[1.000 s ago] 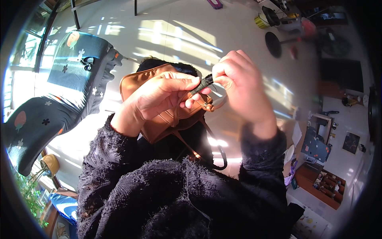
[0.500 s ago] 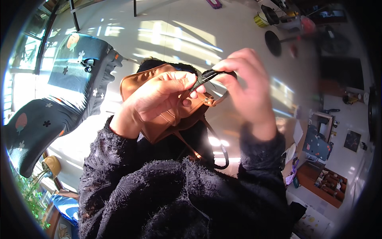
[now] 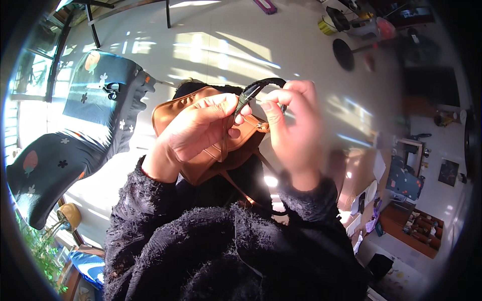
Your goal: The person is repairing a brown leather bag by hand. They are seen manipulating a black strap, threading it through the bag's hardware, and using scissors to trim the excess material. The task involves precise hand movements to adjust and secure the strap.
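Observation:
A brown handbag (image 3: 168,109) lies across my lap, partly covered by my left hand (image 3: 201,125). That hand is closed, thumb against fingers, on the bag's strap (image 3: 263,83), which is dark where it rises from the grip and arches over to the right. A thin, bright, needle-like sliver (image 3: 257,89) shows against the strap just above my left fingertips. My right hand (image 3: 296,120) is close by, thumb and forefinger pinched together beside the strap. Whatever is between those fingertips is too small to make out. A metal ring (image 3: 262,127) sits on the bag below.
To the left stands a seat with a dark patterned cover (image 3: 93,113), and a small black looped object (image 3: 111,89) rests on it. A tan cardboard box (image 3: 357,170) is at my right. Farther right is a brown compartmented organiser (image 3: 416,228). Sunlight streaks the pale floor (image 3: 226,40).
My right hand has come down and slightly left, closer to my left hand. The dark strap now arches higher between them. My left hand has barely shifted.

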### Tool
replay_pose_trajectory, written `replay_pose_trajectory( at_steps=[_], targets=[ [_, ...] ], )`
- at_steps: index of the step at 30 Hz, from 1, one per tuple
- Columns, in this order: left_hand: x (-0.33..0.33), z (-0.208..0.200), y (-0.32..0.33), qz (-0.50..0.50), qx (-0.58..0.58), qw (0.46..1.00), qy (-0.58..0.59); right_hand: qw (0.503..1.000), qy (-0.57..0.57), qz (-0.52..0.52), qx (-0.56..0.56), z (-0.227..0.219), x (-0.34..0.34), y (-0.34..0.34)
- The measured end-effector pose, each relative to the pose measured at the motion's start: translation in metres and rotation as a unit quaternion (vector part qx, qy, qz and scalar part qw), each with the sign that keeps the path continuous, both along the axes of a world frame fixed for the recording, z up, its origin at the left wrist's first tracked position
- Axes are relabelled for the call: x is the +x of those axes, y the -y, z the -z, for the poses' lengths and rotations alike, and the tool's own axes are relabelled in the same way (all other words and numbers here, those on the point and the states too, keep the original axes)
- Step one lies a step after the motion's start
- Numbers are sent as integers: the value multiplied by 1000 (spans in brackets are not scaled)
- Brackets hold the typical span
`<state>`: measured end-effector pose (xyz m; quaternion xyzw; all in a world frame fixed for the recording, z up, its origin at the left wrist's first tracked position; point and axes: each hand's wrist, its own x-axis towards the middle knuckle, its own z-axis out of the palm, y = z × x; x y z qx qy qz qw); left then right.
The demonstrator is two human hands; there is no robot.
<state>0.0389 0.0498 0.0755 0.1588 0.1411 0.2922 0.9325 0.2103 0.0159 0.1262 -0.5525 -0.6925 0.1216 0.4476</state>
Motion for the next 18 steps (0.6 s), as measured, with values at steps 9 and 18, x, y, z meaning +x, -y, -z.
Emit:
replay_pose_trajectory(
  at_steps=[9,18],
  targets=[
    [-1,1,1,-27,-27,999,23,999,-24,16,17,12,3,1],
    [-4,7,1,-47,-53,996,49,999,-23,19,16,9,-4,-1]
  ],
)
